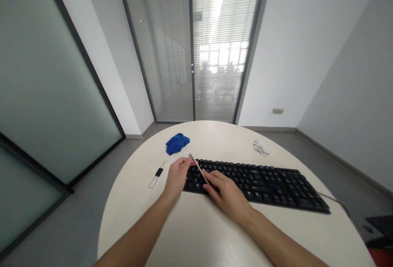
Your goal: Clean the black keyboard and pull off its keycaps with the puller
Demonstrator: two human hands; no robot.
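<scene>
A black keyboard lies across the round white table. Over its left part, my right hand holds a thin light-coloured stick-like tool, pinched between thumb and fingers. The tool slants up and to the left, its wider end near my left hand. My left hand is closed at the keyboard's left edge, its fingertips close to that end. Something small and pinkish shows at those fingertips, too small to name. Left of my left hand lies a wire puller with a black middle.
A crumpled blue cloth lies on the table at the back left. White crumpled gloves or cloth lie behind the keyboard at the right. A cable runs off the right edge. Glass doors stand beyond.
</scene>
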